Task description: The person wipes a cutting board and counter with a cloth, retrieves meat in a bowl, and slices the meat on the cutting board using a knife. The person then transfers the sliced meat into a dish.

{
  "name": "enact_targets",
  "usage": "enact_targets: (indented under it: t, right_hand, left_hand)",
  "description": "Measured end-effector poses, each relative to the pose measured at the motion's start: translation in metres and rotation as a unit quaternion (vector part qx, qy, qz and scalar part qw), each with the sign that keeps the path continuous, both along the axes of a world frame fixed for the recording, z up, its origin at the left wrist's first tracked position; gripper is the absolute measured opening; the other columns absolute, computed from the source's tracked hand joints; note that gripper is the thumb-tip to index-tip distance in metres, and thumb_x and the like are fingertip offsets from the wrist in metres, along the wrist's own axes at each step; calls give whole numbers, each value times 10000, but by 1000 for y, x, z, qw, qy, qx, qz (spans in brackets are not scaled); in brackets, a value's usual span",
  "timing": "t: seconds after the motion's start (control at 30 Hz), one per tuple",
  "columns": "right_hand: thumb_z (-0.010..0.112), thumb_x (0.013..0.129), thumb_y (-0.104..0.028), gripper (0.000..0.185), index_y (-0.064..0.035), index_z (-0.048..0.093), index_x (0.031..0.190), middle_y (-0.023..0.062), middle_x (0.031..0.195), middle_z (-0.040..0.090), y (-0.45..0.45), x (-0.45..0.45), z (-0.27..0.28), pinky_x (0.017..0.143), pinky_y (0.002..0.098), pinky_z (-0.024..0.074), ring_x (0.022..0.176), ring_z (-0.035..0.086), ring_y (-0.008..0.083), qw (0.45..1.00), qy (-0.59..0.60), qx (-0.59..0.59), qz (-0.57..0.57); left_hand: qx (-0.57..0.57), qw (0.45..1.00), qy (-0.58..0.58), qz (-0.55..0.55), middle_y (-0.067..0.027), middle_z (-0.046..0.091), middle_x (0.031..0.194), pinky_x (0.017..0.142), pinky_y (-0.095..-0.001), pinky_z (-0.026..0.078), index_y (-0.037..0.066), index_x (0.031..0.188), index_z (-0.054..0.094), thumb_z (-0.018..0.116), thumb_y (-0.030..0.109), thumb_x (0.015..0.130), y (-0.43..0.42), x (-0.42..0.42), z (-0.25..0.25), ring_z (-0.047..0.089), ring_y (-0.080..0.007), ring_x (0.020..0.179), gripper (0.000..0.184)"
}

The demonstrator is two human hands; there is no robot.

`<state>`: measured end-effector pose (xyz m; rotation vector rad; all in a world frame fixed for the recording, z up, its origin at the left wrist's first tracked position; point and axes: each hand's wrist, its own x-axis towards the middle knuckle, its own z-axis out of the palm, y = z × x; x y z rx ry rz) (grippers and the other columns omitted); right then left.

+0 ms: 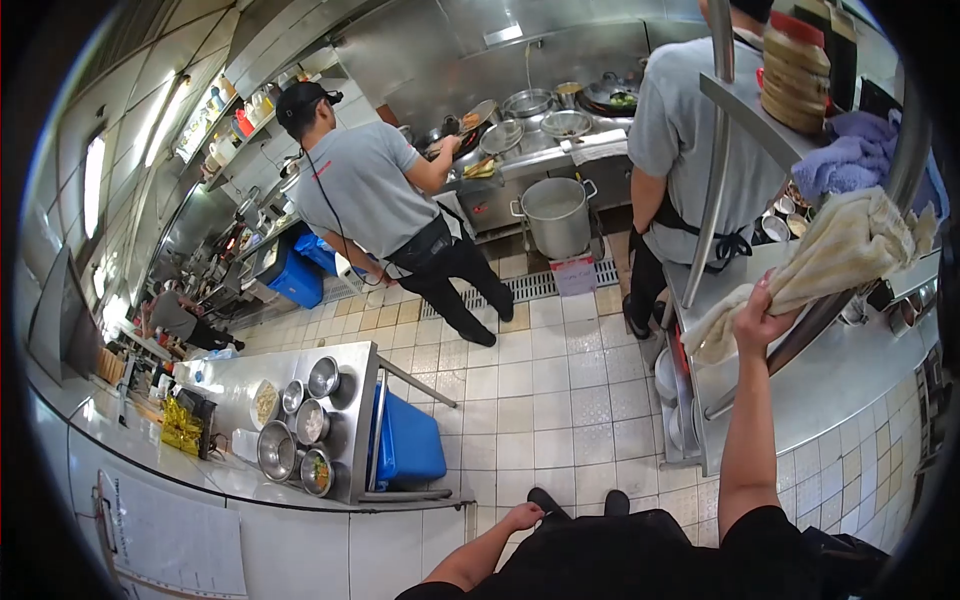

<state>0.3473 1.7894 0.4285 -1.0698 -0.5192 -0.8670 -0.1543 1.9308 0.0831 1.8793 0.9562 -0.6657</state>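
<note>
My right hand [765, 322] reaches out to the right, with its fingers wrapped round a cream towel [845, 245]. One end of the cloth hangs down to the left of the hand, and the rest bunches up at the upper right over the metal rail. A purple cloth [848, 155] lies just beyond it on the raised steel shelf [755, 125]. Low in front of my body, my left hand [522, 516] is closed in a loose curl; nothing shows in it. My dark shoes [617, 502] stand on the tiles beside that hand.
Two people in grey shirts [370, 185] stand at the stove [500, 150]; one handles a pan. A large pot [556, 218] sits low before it. At left, a steel table [350, 440] bears several metal bowls [277, 450]; a blue bin [412, 440] stands underneath. Tiled floor [535, 400] lies between.
</note>
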Motion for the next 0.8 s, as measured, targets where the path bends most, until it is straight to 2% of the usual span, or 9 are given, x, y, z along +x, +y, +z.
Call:
enact_targets:
  t: [0.03,0.13,0.33,0.4,0.47,0.53,0.63,0.8]
  right_hand:
    - [507,841,24,423,62,310,1213,127,997,521,-1,-5,4,800,271,435,872,513,159,1000,-1,-22,18]
    - [493,829,41,451,55,292,1232,116,963,503,0,-13,8,773,260,423,841,488,156,997,-3,-34,65]
    - [501,837,50,474,52,271,1252,131,992,517,2,-9,2,787,261,425,851,500,159,996,-18,-26,82]
    - [516,844,33,482,61,271,1258,152,1008,541,5,-8,5,807,279,438,869,527,179,998,-21,-2,66]
    - [512,843,36,485,75,266,1258,152,993,542,-1,-4,6,807,285,440,864,527,185,998,0,-57,28]
    - [514,837,42,510,82,251,1272,151,978,538,1,-5,8,805,281,440,866,525,183,998,0,-28,51]
    - [503,835,45,569,64,207,1320,147,1003,522,1,-3,9,802,278,437,871,514,181,998,3,-20,57]
    - [497,832,44,539,61,227,1299,140,1003,519,-3,3,9,827,279,426,876,511,173,998,-7,-33,60]
  left_hand:
    - [12,999,2,-41,-156,662,941,804,-374,485,33,957,651,580,375,812,-10,5,11,622,-297,917,378]
    - [5,999,-17,-27,-159,652,988,829,-372,475,41,994,640,584,379,816,-28,7,7,611,-295,963,386]
    - [4,1000,4,30,-156,655,973,827,-366,481,54,972,649,592,355,811,-45,6,12,618,-294,933,346]
    - [44,999,7,-6,-149,668,914,778,-354,496,46,975,653,589,353,806,-43,1,6,638,-269,871,357]
    - [29,999,16,33,-155,669,902,781,-360,494,41,961,657,594,352,797,-40,-3,5,636,-282,877,357]
    - [53,999,-4,8,-152,671,901,781,-364,493,42,941,665,597,356,788,-34,-4,1,635,-284,879,356]
    - [46,998,-4,43,-153,666,921,793,-373,488,51,937,663,590,357,796,-33,-6,-1,628,-292,895,345]
    - [39,998,-18,53,-157,663,916,793,-377,485,64,938,658,579,369,818,-30,-10,-12,626,-297,890,337]
